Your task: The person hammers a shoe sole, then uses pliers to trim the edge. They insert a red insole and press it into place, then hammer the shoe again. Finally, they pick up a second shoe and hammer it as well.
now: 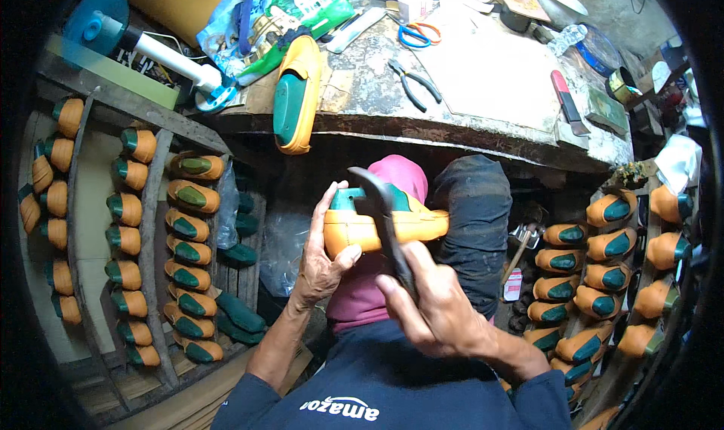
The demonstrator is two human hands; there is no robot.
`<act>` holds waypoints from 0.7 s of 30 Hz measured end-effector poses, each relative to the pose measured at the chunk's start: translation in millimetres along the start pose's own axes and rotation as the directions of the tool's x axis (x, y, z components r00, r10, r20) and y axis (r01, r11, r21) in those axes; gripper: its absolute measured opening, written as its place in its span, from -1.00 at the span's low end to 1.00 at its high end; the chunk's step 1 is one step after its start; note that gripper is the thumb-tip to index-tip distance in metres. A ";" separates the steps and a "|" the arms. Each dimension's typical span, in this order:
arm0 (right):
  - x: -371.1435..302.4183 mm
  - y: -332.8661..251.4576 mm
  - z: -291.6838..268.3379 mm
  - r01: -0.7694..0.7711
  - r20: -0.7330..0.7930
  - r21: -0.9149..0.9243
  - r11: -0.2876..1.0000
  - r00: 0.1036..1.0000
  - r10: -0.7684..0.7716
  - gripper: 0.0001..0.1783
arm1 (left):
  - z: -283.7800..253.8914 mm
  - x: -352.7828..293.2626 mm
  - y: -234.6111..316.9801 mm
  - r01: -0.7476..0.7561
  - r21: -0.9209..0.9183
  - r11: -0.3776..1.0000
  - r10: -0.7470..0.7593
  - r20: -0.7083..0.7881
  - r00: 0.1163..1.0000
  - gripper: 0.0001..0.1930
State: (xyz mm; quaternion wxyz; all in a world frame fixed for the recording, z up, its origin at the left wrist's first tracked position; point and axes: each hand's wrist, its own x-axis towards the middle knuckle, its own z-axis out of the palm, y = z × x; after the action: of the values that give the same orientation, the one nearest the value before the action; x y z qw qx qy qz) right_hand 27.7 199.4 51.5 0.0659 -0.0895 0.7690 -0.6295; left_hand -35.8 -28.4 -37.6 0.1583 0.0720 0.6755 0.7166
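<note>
On my lap, over a pink cloth (358,298), lies an orange shoe (353,234) stretched over a green last. My left hand (315,268) grips it at the heel end, thumb along the lower side and fingers behind. My right hand (441,305) is wrapped round the handle of a dark metal hammer (386,222). The hammer crosses in front of the shoe in this view and hides part of it; whether it touches the shoe I cannot tell. Another orange shoe (308,75) on a green last sits at the bench's near edge, beyond my hands.
The workbench (354,94) carries pliers (415,85), orange-and-blue scissors (418,35) and a red-handled knife (569,102). Racks of orange shoes on green lasts stand at left (156,204) and right (647,256). A blue-and-white stand (170,62) is at the upper left.
</note>
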 end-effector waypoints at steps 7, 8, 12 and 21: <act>20.8 10.8 11.7 -0.181 0.000 -0.166 0.969 0.983 0.184 -0.70 | 0.8 15.7 -1.2 -0.079 0.077 0.994 0.077 0.025 0.997 0.12; 18.8 11.6 5.9 -0.169 0.028 -0.070 0.983 0.985 0.171 -0.73 | 1.5 9.9 3.0 0.082 0.031 0.996 -0.082 0.014 0.996 0.12; 8.0 10.0 2.7 -0.240 0.001 0.149 0.959 0.970 0.242 -0.75 | 6.5 12.5 6.0 -0.069 0.072 0.995 0.068 0.023 0.997 0.09; 7.0 46.7 -18.3 -0.242 0.173 0.126 0.962 0.960 0.219 -0.77 | 16.2 12.0 10.7 -0.058 0.114 0.992 0.059 0.000 0.998 0.13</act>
State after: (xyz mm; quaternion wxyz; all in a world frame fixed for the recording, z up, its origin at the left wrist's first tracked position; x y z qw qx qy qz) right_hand 14.5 224.3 9.5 0.2059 -0.0435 0.7182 -0.6632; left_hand -43.3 -9.6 -27.0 0.1316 0.0994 0.7132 0.6813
